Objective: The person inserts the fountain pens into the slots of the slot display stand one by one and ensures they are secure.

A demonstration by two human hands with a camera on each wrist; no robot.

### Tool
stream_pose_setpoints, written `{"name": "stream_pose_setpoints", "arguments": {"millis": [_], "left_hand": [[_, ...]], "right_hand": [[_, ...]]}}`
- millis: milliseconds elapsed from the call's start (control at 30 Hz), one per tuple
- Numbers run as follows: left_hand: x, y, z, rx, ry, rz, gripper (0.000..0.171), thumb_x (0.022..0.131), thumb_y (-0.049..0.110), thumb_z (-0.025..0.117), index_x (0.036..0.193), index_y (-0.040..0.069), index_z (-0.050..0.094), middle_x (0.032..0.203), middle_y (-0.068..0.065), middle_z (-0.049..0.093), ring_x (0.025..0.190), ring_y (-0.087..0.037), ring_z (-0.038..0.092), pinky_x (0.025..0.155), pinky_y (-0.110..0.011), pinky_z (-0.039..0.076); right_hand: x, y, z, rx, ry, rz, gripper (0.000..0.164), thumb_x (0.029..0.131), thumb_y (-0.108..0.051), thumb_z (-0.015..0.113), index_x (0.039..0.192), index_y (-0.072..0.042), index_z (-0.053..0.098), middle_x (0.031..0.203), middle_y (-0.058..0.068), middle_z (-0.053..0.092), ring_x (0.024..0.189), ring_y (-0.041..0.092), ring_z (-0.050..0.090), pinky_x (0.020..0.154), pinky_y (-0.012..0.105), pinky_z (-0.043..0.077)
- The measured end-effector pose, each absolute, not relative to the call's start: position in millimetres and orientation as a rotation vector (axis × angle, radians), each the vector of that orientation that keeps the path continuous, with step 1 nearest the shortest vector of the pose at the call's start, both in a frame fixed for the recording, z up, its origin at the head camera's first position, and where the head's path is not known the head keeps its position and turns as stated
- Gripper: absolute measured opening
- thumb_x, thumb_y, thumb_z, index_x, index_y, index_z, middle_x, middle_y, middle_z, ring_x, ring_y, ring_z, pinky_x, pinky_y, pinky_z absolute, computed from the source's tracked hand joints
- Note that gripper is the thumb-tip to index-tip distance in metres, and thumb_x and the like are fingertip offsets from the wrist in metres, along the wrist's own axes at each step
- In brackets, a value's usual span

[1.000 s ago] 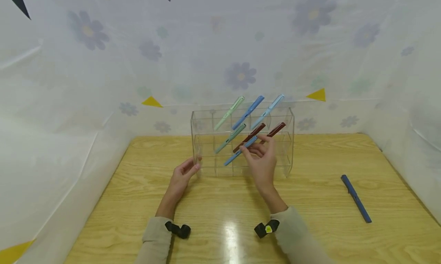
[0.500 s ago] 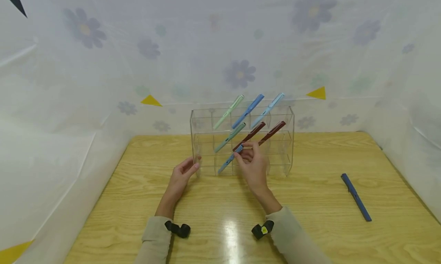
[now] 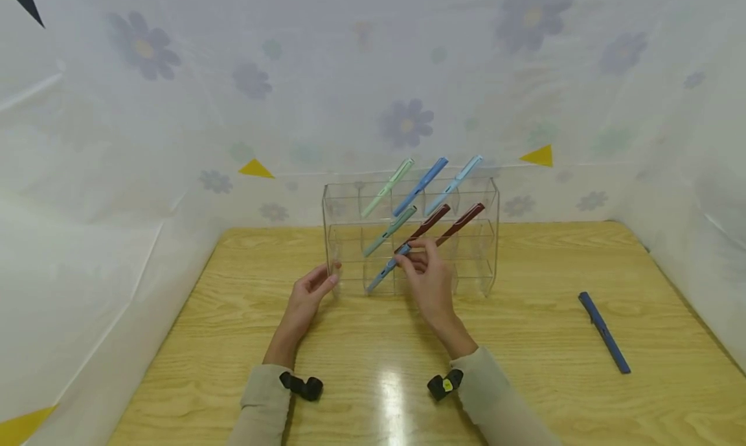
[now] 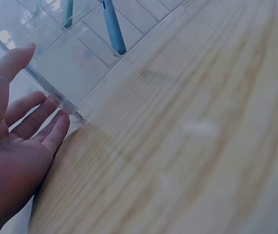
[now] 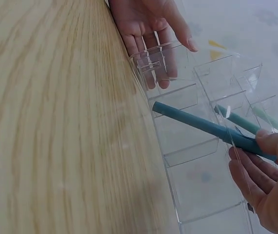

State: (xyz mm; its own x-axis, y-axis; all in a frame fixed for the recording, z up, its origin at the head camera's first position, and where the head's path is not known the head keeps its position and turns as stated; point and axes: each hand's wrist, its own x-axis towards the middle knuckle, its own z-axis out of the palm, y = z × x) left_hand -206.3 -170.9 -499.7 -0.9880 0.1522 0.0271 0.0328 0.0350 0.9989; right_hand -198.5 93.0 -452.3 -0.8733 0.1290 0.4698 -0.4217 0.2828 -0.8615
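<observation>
A clear acrylic pen rack [image 3: 350,240] with tiered compartments stands on the wooden table. My right hand [image 3: 431,281] pinches a blue capped pen [image 3: 383,276] near its upper end, between thumb and fingers. The pen slants across the bottom tier, its lower end down at the left; the right wrist view shows this end [image 5: 164,108] by the rack's front edge. With fingers extended, my left hand [image 3: 309,294] rests at the rack's left side, its fingertips [image 4: 61,119] by the side panel and its thumb apart from them.
Light green [image 3: 387,187], blue [image 3: 421,186] and pale blue [image 3: 454,184] pens lean in the top tier. Below are a sage green pen [image 3: 389,231] and two dark red pens [image 3: 462,223]. A dark blue pen [image 3: 604,333] lies on the table [image 3: 524,394] at right.
My right hand has moved down and left with the blue pen, bringing its lower end into the bottom tier; over the last half second it barely moves. The left hand stays put.
</observation>
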Motion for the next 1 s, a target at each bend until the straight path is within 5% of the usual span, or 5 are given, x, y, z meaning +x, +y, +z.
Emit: {"name": "stream_pose_setpoints", "arguments": {"millis": [567,1000], "left_hand": [[-207.9,-171.0,-496.1,0.217,2.199,2.118,0.047,0.103,0.023,0.067,0.145,0.005,0.058,0.145,-0.013,0.059,0.138,-0.024,0.051,0.107,-0.027,0.045],[-206.1,-171.1,-499.7,0.212,2.198,2.125,0.046,0.102,0.023,0.067,0.144,0.004,0.059,0.144,-0.013,0.059,0.138,-0.024,0.051,0.105,-0.025,0.046]], "right_hand": [[-200.8,102.9,-449.9,0.187,-2.227,1.496,0.028,0.092,-0.012,0.079,0.109,-0.004,0.058,0.089,0.008,0.077,0.075,0.021,0.075,0.067,0.034,0.062],[-193.9,119.7,-440.8,0.164,-2.278,1.525,0.034,0.093,-0.015,0.079,0.113,0.002,0.059,0.092,0.012,0.076,0.082,0.025,0.075,0.073,0.038,0.062]]}}
